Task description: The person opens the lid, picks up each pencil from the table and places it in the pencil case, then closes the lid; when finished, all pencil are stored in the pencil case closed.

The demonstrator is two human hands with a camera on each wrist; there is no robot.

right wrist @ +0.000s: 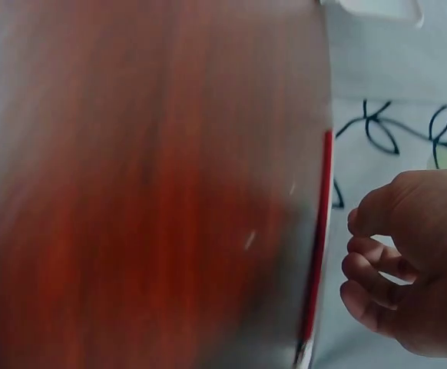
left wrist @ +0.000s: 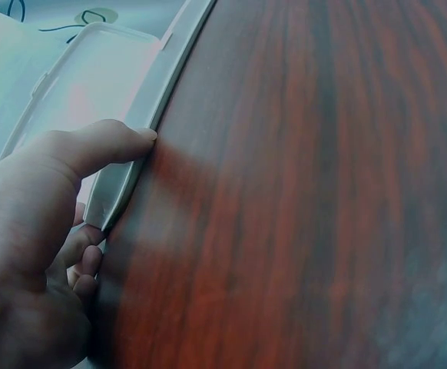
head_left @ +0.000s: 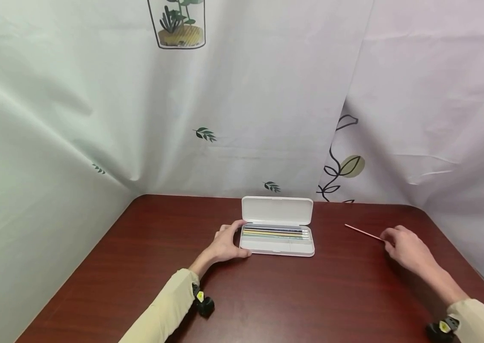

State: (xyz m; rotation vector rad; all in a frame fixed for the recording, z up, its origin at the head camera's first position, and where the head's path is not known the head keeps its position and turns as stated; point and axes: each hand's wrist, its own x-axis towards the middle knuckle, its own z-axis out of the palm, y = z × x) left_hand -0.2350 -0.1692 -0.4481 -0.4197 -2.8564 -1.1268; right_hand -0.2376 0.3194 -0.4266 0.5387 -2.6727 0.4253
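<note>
A white pencil case lies on the table with its lid raised at the back. Several pencils of different colours lie side by side in its rear compartment. My left hand grips the case's left end, thumb along the front edge and fingers round the side and back. Off to the right, a red pencil lies on the table. My right hand is at its right end, fingers loosely bent. The right wrist view shows a small gap between those fingertips and the pencil.
The dark red wooden table has rounded far corners. A pale curtain printed with plants hangs close behind its far edge and along both sides. A dark device is strapped at each wrist.
</note>
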